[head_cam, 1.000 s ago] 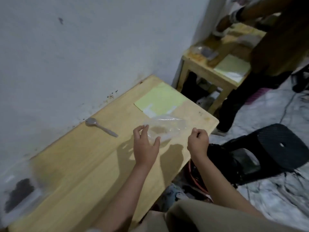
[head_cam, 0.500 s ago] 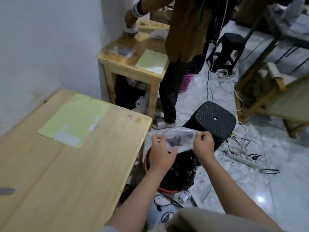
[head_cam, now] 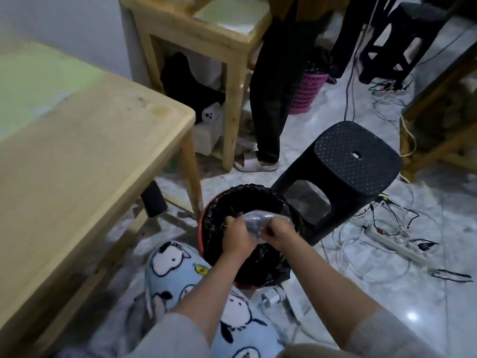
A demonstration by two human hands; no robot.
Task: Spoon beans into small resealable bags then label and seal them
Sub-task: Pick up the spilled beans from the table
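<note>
**Bag held over the bin**

The table [head_cam: 90,156] stands at left, the stool [head_cam: 353,161] at right, and the lined bin [head_cam: 219,202] between them. Above the bin both hands, left [head_cam: 238,237] and right [head_cam: 280,235], pinch a clear bag [head_cam: 254,220] by its bunched edges. It looks thin, limp, slippery and very light; best gripped along the stiffer seal strip.

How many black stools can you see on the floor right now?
2. One black stool stands just right of the lined bin, where both hands hold the bag. The other stool is at the top right; more may sit out of frame.
</note>
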